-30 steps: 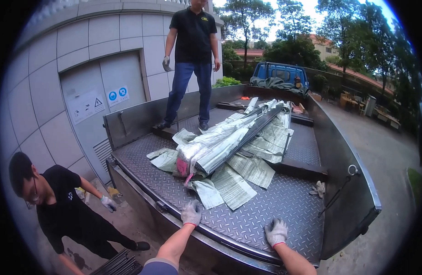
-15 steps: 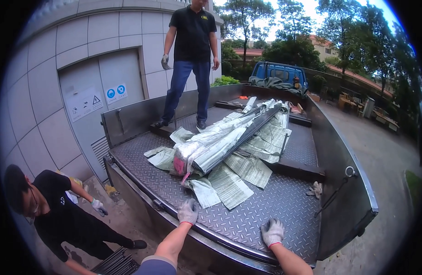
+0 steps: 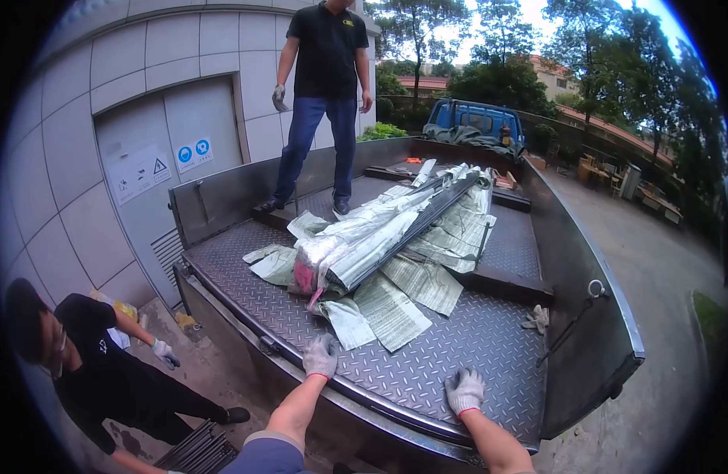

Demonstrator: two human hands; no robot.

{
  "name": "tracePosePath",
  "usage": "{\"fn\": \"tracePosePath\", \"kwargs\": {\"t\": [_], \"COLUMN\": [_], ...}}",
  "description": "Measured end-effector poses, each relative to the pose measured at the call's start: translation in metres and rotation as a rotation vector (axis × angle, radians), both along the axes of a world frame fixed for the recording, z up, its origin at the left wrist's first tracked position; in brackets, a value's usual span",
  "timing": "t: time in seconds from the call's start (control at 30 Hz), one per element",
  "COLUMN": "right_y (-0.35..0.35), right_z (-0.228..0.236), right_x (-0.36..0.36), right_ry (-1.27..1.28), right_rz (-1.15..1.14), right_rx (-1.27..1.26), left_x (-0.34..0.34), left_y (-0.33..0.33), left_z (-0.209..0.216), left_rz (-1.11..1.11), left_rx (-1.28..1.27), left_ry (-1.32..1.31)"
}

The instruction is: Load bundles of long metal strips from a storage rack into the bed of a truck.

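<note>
Both my hands wear pale knitted gloves and rest on the truck bed (image 3: 395, 385), a dark diamond-plate floor. My left hand (image 3: 321, 355) lies at its rear edge, fingers forward, holding nothing. Farther right, my right hand (image 3: 465, 390) presses on the plate with its fingers apart. Beyond them lies a bundle of long dark bars (image 3: 407, 243), partly wrapped in silvery sheeting (image 3: 352, 241). A pink patch (image 3: 304, 276) marks its near end. Loose pale green woven sheets (image 3: 391, 316) spread beneath it, their closest corner just ahead of my left hand.
One person (image 3: 324, 87) stands on the bed at the left of the bundle. Another person (image 3: 103, 371) bends at lower left beside dark bars (image 3: 198, 450). A loose glove (image 3: 536, 319) lies by the right side panel (image 3: 585, 268). Crossbeams (image 3: 502, 285) span the bed.
The view has shifted slightly, moving the scene a little left and up. My hands stay on the bed in about the same places. The bundle has not moved.
</note>
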State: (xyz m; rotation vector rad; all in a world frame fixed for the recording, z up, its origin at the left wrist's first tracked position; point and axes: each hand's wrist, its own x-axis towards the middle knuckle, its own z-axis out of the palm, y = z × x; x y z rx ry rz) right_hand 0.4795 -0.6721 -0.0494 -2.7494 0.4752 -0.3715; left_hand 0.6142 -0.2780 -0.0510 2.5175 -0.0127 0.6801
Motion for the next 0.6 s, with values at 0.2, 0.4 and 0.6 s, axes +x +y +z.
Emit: {"fn": "tracePosePath", "kwargs": {"t": [0.2, 0.4, 0.6], "right_y": [0.003, -0.001, 0.003], "right_z": [-0.001, 0.003, 0.014], "right_x": [0.003, -0.001, 0.018], "right_ry": [0.028, 0.082, 0.098], "right_rz": [-0.003, 0.012, 0.052], "right_rx": [-0.001, 0.041, 0.083], "left_x": [0.0, -0.005, 0.003], "left_y": [0.005, 0.005, 0.01], "left_z": [-0.004, -0.008, -0.01], "left_rz": [0.008, 0.001, -0.025], "left_rx": [0.034, 0.034, -0.081], "left_ry": [-0.029, -0.019, 0.031]}}
